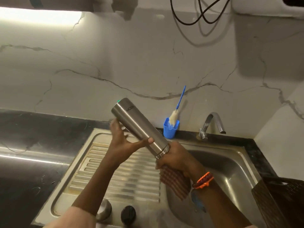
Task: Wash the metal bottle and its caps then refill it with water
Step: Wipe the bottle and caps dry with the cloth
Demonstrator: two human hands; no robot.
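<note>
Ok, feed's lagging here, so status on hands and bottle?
Left hand holds the bottle mid-body, right hand at its mouth with a cloth. Bottle tilted over the sink, uncapped. Two caps on the drainboard; tap clear.

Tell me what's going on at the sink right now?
A person holds the metal bottle tilted over the sink, mouth end down. The left hand grips its body; the right hand wraps the mouth end along with a striped cloth. Two caps sit on the drainboard. The tap shows no running water.
</note>
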